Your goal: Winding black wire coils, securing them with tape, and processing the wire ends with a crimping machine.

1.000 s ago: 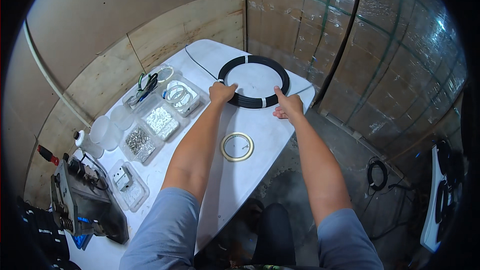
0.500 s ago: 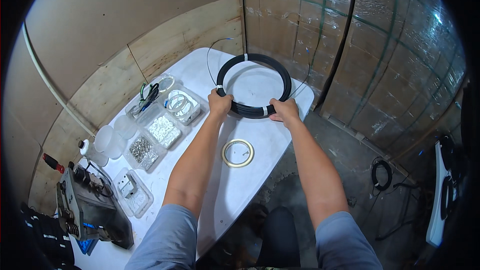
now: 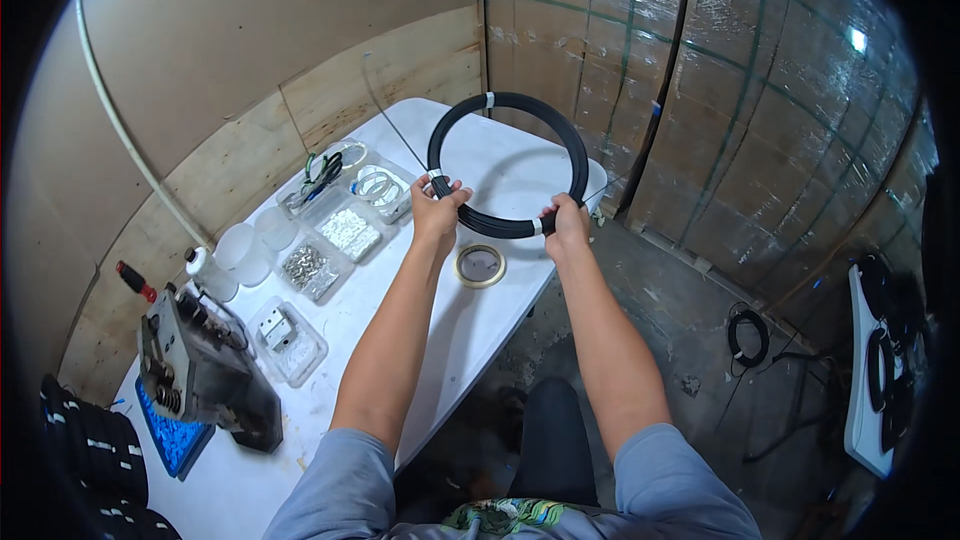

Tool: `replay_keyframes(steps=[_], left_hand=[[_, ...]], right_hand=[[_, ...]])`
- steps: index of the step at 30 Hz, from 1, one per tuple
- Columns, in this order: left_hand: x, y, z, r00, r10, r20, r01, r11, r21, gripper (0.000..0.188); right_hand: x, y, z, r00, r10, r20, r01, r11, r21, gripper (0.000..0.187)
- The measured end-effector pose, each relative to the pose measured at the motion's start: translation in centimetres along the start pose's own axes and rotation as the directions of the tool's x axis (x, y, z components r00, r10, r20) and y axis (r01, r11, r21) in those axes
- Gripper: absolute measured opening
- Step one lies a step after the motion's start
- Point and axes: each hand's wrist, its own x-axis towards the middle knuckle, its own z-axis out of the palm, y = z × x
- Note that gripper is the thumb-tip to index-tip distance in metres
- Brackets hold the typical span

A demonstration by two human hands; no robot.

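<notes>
A large coil of black cable (image 3: 574, 140), bound with white tape at three visible places, is held in front of me above the white table. Its lower left part lies in my left hand (image 3: 438, 212), whose fingers close round it beside a tape band. My right hand (image 3: 567, 225) grips the lower right part near another band. One loose cable end (image 3: 397, 130) sticks out up and to the left. Another stretches out at the right past my right hand. Just below the coil, a roll of tape (image 3: 481, 284) lies flat on the table.
Along the table's (image 3: 450, 330) left side stand clear boxes of small metal and white parts (image 3: 350, 232), plastic cups (image 3: 243, 252) and a white bottle (image 3: 210, 273). A bench machine (image 3: 215, 370) and blue tray (image 3: 172, 435) are nearer. Wrapped cartons (image 3: 735, 110) rise at the right; another coil (image 3: 748, 338) lies on the floor.
Both hands have raised the coil, and its shadow now shows apart from it on the table. The loose left end has swung outward. The whole view has shifted slightly.
</notes>
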Motion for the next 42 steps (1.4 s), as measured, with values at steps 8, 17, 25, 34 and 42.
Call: replay_keyframes(steps=[8,17,25,34,42], left_hand=[[-6.1,5.3,-2.5,0.994,-0.066,0.092,0.059,0.995,0.084,0.035],[-12.7,10.5,-4.6,0.988,-0.113,-0.104,0.128,0.981,0.145,0.019],[-15.1,13.6,-6.7,0.996,-0.084,-0.021,0.084,0.996,0.010,0.021],[-17.3,17.3,-8.7,0.998,0.006,0.058,-0.016,0.985,0.170,0.015],[-18.5,17.8,-9.3,0.999,0.011,0.042,-0.013,0.999,0.045,0.015]], right_hand=[[-8.7,-2.6,-1.4,0.982,-0.052,0.180,0.018,0.982,0.190,0.025],[-17.5,-4.7,-2.4,0.931,-0.190,0.311,0.153,0.979,0.138,0.037],[-21.1,-6.6,-1.8,0.862,-0.275,0.425,0.218,0.959,0.179,0.034],[-23.1,-8.8,-2.1,0.809,-0.216,0.546,0.238,0.971,0.031,0.033],[-25.0,-10.0,-0.4,0.816,-0.228,0.531,0.289,0.957,-0.033,0.064]])
